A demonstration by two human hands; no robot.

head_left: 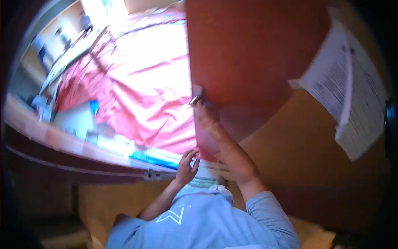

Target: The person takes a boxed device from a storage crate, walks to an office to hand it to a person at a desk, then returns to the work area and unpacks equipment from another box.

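My right hand (207, 117) is raised to the edge of a red-brown door-like panel (244, 54). Its fingers are closed round a small shiny metal piece (195, 100) with a grey flat part; blur hides whether this is a fitting on the panel or a hand tool. Lower and to the left, my left hand (188, 167) is held up in front of my body with its fingers apart and slightly bent. Nothing shows in it. It is close to the lower corner of the panel, and I cannot tell if the fingertips touch.
Beyond the panel spreads a large pinkish-red sheet (137, 108), partly glaring. A dark panel with a metal bolt (153, 175) crosses the lower left. Printed papers (336, 79) hang at right. Several people (62, 39) are far off at upper left near a long table (74, 56).
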